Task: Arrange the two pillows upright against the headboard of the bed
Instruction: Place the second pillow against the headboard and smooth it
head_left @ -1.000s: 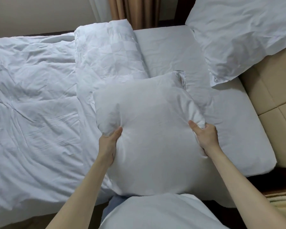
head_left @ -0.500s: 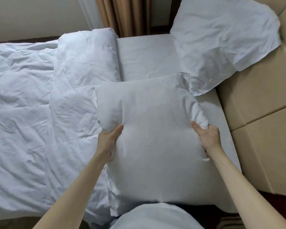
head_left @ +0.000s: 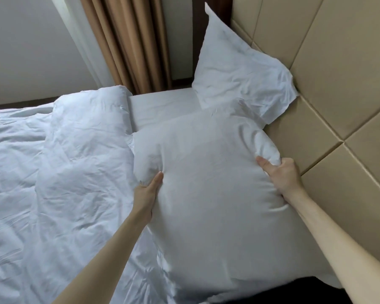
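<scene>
I hold a white pillow [head_left: 208, 178] in front of me over the head end of the bed. My left hand [head_left: 148, 189] grips its left edge and my right hand [head_left: 281, 174] grips its right edge, next to the tan padded headboard [head_left: 329, 69]. The pillow's right side is close to the headboard. A second white pillow [head_left: 237, 71] stands upright, leaning against the headboard at the far end. The held pillow overlaps its lower edge.
A rumpled white duvet [head_left: 53, 172] covers the left part of the bed, folded back near the top. A strip of bare white sheet [head_left: 162, 108] shows beyond the held pillow. Brown curtains [head_left: 132, 42] hang behind the bed.
Both hands have carried the pillow to the right, toward the headboard. My view has turned right, so the headboard and the standing pillow fill more of the frame.
</scene>
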Motion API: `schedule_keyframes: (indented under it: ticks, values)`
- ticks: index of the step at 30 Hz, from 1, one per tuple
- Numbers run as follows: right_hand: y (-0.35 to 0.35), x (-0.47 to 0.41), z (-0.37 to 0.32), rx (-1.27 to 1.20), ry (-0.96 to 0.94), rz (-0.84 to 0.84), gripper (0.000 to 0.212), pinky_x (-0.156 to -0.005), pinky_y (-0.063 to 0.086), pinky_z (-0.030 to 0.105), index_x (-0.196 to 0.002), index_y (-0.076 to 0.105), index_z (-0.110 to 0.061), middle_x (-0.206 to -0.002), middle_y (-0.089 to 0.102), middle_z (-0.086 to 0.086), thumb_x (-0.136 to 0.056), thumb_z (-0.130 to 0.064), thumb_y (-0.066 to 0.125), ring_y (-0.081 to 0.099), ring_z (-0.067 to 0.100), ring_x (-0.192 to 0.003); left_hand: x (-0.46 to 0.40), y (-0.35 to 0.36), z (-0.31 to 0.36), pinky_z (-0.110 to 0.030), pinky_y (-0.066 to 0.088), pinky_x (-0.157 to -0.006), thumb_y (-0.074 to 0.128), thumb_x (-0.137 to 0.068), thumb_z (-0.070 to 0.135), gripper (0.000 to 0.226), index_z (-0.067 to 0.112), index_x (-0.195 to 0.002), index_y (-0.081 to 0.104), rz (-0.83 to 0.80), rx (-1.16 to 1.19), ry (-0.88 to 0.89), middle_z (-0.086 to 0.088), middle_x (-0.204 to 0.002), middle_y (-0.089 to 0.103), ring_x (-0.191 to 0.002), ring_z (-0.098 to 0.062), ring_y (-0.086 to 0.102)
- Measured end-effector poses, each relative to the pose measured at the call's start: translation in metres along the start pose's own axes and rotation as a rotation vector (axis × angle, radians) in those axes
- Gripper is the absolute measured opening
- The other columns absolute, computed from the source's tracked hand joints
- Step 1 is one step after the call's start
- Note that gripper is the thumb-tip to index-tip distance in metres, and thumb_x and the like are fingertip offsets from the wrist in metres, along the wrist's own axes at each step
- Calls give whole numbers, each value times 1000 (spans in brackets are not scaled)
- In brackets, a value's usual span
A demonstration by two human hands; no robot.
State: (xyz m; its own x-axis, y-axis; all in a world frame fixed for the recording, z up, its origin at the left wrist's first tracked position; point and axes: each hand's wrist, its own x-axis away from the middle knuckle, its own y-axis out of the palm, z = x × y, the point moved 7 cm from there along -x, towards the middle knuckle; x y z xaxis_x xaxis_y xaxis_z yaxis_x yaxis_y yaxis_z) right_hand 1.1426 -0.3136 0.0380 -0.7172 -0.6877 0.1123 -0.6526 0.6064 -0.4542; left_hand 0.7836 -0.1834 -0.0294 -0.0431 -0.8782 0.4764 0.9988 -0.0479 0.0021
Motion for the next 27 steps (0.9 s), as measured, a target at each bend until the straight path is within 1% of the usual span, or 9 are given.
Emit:
schedule_keyframes:
  ticks: [5, 9, 13, 16, 18, 20, 22, 25, 27]
  values:
    - [-55, -6, -58, 46, -135, 97, 53, -45, 33, 23, -37, 45, -18, -28, 43, -12, -77, -37, 75, 40, 2, -30, -2, 49, 3, -28, 53, -77, 60, -87, 44, 38, 13, -106, 71, -54, -106, 48, 0, -97, 74, -90, -16, 69]
    - [-90, -3, -100, 146, -256, 205, 58, -47, 29, 31, -43, 32, -18, -43, 35, -5, -76, -42, 74, 35, 15, -44, -5, 87, 3, -28, 42, -60, 53, -93, 34, 35, 3, -109, 58, -87, -257, 34, -3, -89, 62, -90, -23, 62]
    - [-96, 5, -108, 282, -317, 309, 54, -52, 33, 31, -46, 38, -17, -47, 45, -2, -78, -49, 67, 43, 23, -49, -12, 116, 14, -35, 38, -98, 48, -95, 35, 58, 6, -143, 35, -254, -435, 53, -13, -145, 42, -127, -29, 46]
    - [-78, 5, -87, 611, -281, 332, 44, -61, 40, 34, -76, 61, -9, -82, 69, 19, -84, -52, 59, 62, 38, -78, -11, 124, 36, -31, 32, -98, 49, -95, 29, 54, 13, -145, 34, -267, -458, 176, -12, -152, 33, -133, -28, 41]
    - [-55, -5, -50, 835, -134, 136, 48, -80, 42, 42, -109, 57, -11, -117, 60, 18, -85, -52, 56, 55, 37, -107, -10, 122, 44, -32, 34, -98, 49, -95, 26, 49, 13, -141, 41, -249, -442, 197, -12, -148, 39, -131, -27, 43]
    - [-35, -6, -1, 896, 78, -133, 69, -99, 32, 52, -136, 35, -22, -141, 34, 10, -81, -56, 58, 34, 36, -127, -8, 116, 43, -32, 35, -97, 49, -93, 23, 45, 13, -137, 44, -235, -431, 187, -11, -145, 43, -129, -26, 45]
    - [-27, -3, 39, 842, 217, -300, 93, -105, 23, 56, -148, 7, -32, -156, 4, 4, -78, -59, 61, 14, 38, -139, -7, 107, 39, -30, 34, -94, 48, -93, 22, 45, 14, -136, 45, -236, -436, 166, -8, -143, 46, -128, -25, 46]
    - [-26, -3, 71, 766, 260, -323, 111, -111, 23, 55, -150, -11, -31, -159, -19, -1, -75, -58, 67, 8, 38, -143, -9, 95, 33, -32, 40, -91, 48, -91, 20, 40, 13, -130, 52, -256, -447, 148, -8, -128, 57, -118, -24, 53]
    - [-33, -6, 75, 804, 250, -195, 111, -106, 28, 53, -149, -9, -32, -158, 0, 4, -73, -59, 67, 24, 38, -136, -11, 90, 32, -33, 44, -88, 48, -91, 17, 30, 12, -119, 59, -288, -447, 156, -6, -113, 64, -105, -21, 60]
